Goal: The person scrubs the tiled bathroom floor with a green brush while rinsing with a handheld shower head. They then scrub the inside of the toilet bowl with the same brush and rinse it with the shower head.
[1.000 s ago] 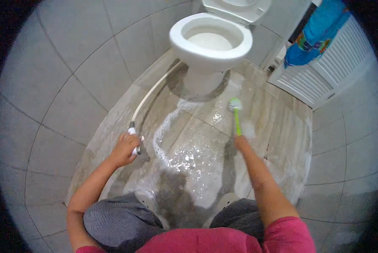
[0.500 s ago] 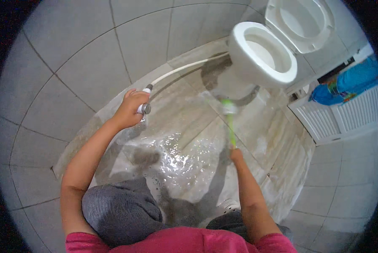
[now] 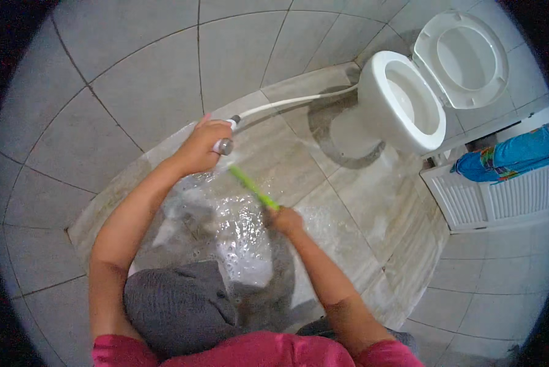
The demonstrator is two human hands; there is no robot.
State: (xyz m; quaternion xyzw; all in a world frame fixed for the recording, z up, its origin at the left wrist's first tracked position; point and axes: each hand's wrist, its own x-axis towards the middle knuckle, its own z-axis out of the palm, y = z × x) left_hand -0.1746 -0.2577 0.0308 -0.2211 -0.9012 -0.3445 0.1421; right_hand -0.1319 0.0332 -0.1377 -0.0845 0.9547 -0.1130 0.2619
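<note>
My left hand [image 3: 200, 150] is wrapped round a white and grey spray handle [image 3: 224, 147], held low over the floor beside the wall. A white hose [image 3: 286, 103] runs from it toward the toilet. In my right hand [image 3: 286, 221] is the green handle of a brush [image 3: 253, 188], slanting up and left until its far end lies just below the spray handle. The brush's bristles cannot be made out. Beneath both hands the tiled floor [image 3: 299, 156] is wet, with shiny water and white foam [image 3: 244, 263] near my knees.
A white toilet [image 3: 378, 110] stands at the far right, its lid [image 3: 467, 58] raised. Grey tiled wall [image 3: 146, 79] curves along the left and back. At the right, a blue patterned cloth [image 3: 513, 156] hangs over a white louvred panel [image 3: 461, 196].
My right hand has swept the brush leftward from near the toilet base to below the spray handle. My left hand sits slightly farther right in view, and the view has shifted.
</note>
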